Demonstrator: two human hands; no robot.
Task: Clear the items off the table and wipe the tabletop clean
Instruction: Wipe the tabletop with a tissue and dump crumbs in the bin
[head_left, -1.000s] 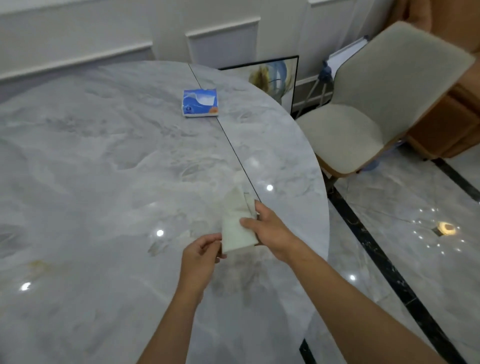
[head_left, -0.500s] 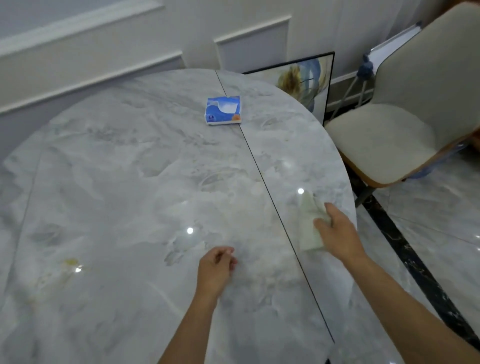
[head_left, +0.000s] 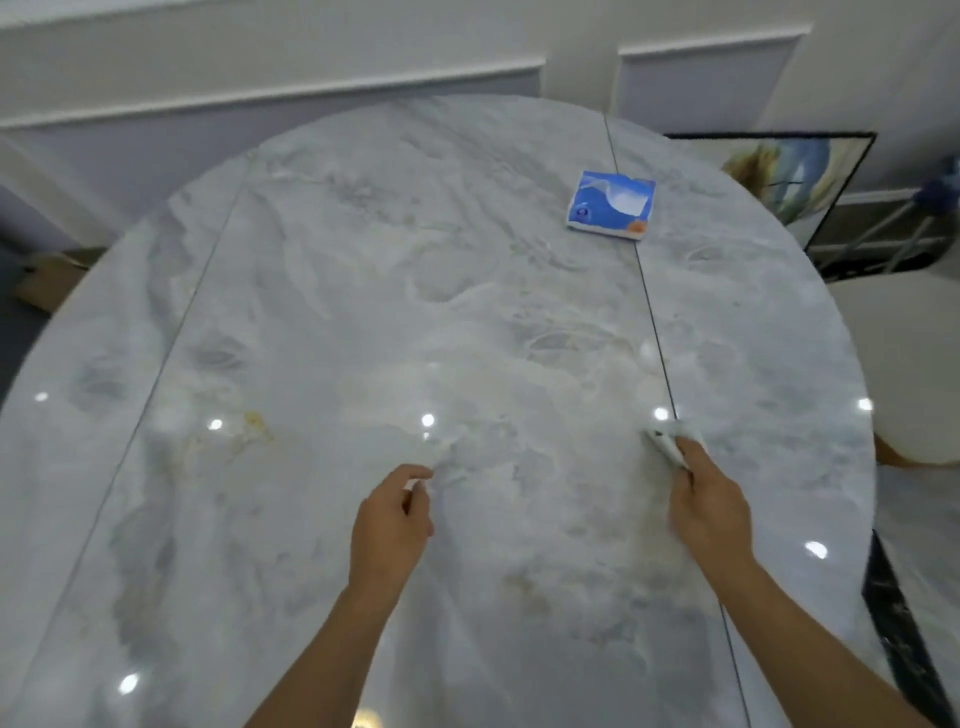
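Right hand (head_left: 709, 512) fingers pinch a blurred, mostly hidden tissue (head_left: 667, 441) on the surface (head_left: 311, 312) near its right edge. Left hand (head_left: 392, 525) fingers curl loosely. Tissue pack (head_left: 612, 205) lies well apart, bare surface between.

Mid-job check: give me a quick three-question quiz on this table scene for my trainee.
1. True or false: the right hand grips the white wipe.
2. Where is the blue tissue pack? A on the chair; B on the far part of the table; C on the floor.
3. Fill in: the yellowish stain lies to the ___ of the left hand.
Key: 1 true; 2 B; 3 left.
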